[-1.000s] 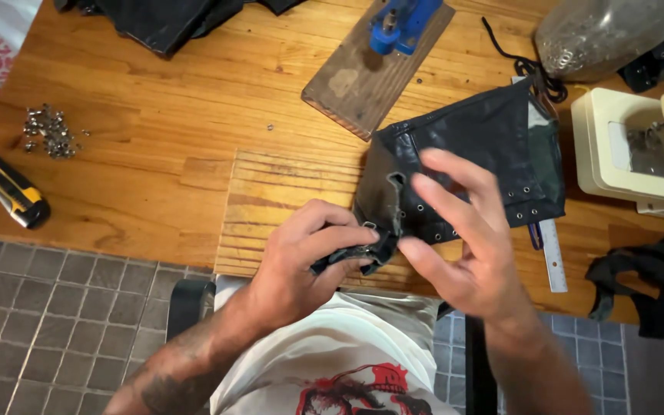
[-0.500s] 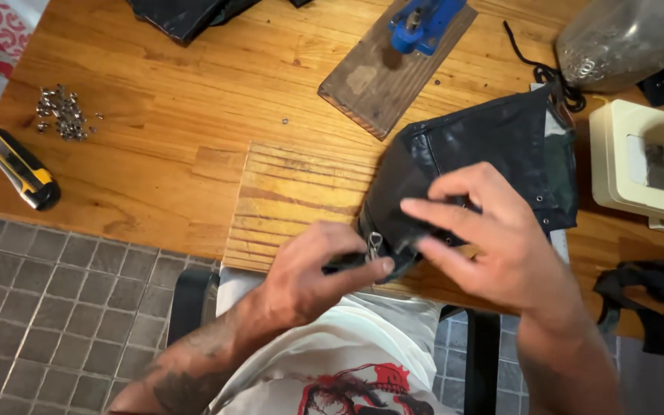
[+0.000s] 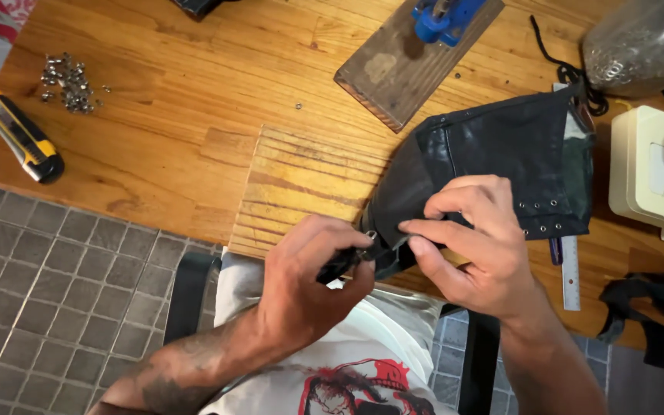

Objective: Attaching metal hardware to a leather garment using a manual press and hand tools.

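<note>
A black leather piece (image 3: pixel 501 154) with a row of small metal eyelets along one edge lies on the wooden table (image 3: pixel 194 100) near its front edge. My left hand (image 3: pixel 309 284) pinches a narrow black strap end of it, where a small metal fitting shows at my fingertips. My right hand (image 3: pixel 478 246) grips the lower left corner of the leather, thumb and fingers closed over the fold. Both hands meet over a ribbed wooden board (image 3: pixel 301 184) at the table's edge.
A yellow and black utility knife (image 3: pixel 21 142) and a pile of small metal rivets (image 3: pixel 67 77) lie at the left. A wooden block with a blue tool (image 3: pixel 443 15) stands at the back. A steel ruler (image 3: pixel 570 273), a cream machine (image 3: pixel 655 173) and black scraps (image 3: pixel 655 307) are right.
The view has shifted a little. My hands have drawn the leather's corner closer to the table edge, and my left fingers have tightened on the strap end.
</note>
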